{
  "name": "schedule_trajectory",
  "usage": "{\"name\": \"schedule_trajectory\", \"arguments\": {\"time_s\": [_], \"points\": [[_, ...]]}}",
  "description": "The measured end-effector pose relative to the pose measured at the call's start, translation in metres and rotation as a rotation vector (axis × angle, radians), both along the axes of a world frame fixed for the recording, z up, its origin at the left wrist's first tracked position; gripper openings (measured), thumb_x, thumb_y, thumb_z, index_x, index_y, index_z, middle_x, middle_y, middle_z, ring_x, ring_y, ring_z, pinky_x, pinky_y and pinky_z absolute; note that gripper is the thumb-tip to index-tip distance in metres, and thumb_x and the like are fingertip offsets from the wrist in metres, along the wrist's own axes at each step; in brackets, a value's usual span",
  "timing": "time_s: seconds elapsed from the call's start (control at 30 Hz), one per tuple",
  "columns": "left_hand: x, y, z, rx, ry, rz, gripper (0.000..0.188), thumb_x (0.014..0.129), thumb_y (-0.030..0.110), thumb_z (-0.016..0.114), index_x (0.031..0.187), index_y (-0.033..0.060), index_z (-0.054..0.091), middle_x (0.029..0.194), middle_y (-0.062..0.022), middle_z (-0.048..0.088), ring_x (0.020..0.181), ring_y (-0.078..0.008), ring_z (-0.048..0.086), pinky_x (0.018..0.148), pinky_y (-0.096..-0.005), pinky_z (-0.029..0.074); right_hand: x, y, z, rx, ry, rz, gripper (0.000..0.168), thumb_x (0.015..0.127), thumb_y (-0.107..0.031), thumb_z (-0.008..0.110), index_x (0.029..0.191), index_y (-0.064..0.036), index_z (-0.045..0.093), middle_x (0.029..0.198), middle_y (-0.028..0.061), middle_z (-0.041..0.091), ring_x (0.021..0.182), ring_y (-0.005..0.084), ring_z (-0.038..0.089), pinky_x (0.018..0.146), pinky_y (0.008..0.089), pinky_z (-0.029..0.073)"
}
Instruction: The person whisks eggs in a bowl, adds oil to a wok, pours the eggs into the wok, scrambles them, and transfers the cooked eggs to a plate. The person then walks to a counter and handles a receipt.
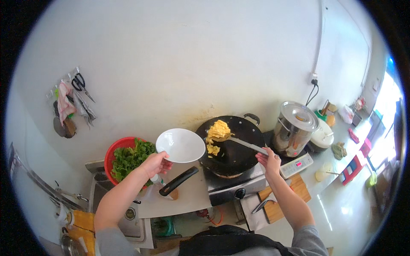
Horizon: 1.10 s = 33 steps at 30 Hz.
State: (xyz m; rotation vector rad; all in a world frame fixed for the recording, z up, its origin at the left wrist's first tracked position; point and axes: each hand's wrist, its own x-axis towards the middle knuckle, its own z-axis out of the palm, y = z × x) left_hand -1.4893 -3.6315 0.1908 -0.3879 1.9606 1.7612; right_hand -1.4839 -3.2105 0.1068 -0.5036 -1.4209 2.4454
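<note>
My left hand [159,162] grips the near left rim of a white bowl [182,145], which is tilted beside the wok. Held in my right hand [270,160] is the metal handle of a ladle or turner [248,144]. Its head, heaped with cooked yellow egg [219,129], is over the left side of a black wok [238,160]. More egg pieces lie in the wok below it. The wok stands on a gas stove [237,188], with its long black handle [179,181] pointing towards my left arm.
Left of the bowl, leafy greens fill a red basket [110,153] by the sink [128,228]. A bottle [159,182] stands near the wok handle. On the right are a lidded steel pot [293,128], an electric cooktop [297,164], and a cutting board [299,190] with a knife [263,204].
</note>
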Motion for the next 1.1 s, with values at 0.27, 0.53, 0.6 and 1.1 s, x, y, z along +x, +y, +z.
{"name": "schedule_trajectory", "arguments": {"time_s": [0.27,0.53,0.6,1.1], "points": [[-0.06,0.046,-0.036,-0.091,-0.051,-0.032,0.022,0.081,0.03,0.05,0.076,0.0084,0.056,0.067,-0.0027,0.057,0.053,-0.0132,0.053,0.043,-0.0282,0.037,0.047,0.004,0.089,0.32,0.163,0.06,0.03,0.093,-0.023,0.05,0.106,0.002,0.061,0.085,0.0133,0.066,0.071,0.0176,0.066,0.059,0.0221,0.052],[-0.081,0.093,-0.055,0.066,-0.064,-0.026,0.02,0.082,0.028,0.05,0.076,0.0093,0.054,0.067,-0.003,0.057,0.051,-0.013,0.051,0.04,-0.0253,0.034,0.07,-0.003,0.125,1.324,0.614,0.099,0.018,0.09,-0.01,0.056,0.1,0.003,0.065,0.09,0.0078,0.066,0.074,0.0135,0.064,0.063,0.022,0.051],[-0.08,0.097,-0.058,0.069,-0.044,-0.003,0.022,0.084,0.029,0.05,0.077,0.009,0.055,0.067,-0.0038,0.057,0.051,-0.0129,0.051,0.039,-0.025,0.034,0.059,0.009,0.123,0.959,0.552,0.039,0.018,0.09,-0.01,0.056,0.099,0.003,0.065,0.088,0.0071,0.066,0.074,0.0118,0.063,0.062,0.0217,0.05],[0.037,0.023,-0.022,0.153,0.034,0.03,0.026,0.086,0.024,0.047,0.081,0.0001,0.056,0.065,-0.0091,0.057,0.051,-0.0135,0.052,0.04,-0.0238,0.035,-0.045,-0.003,0.1,1.605,0.64,0.259,0.019,0.083,-0.022,0.061,0.094,-0.008,0.067,0.083,0.0125,0.065,0.069,0.0284,0.063,0.062,0.0362,0.05]]}}
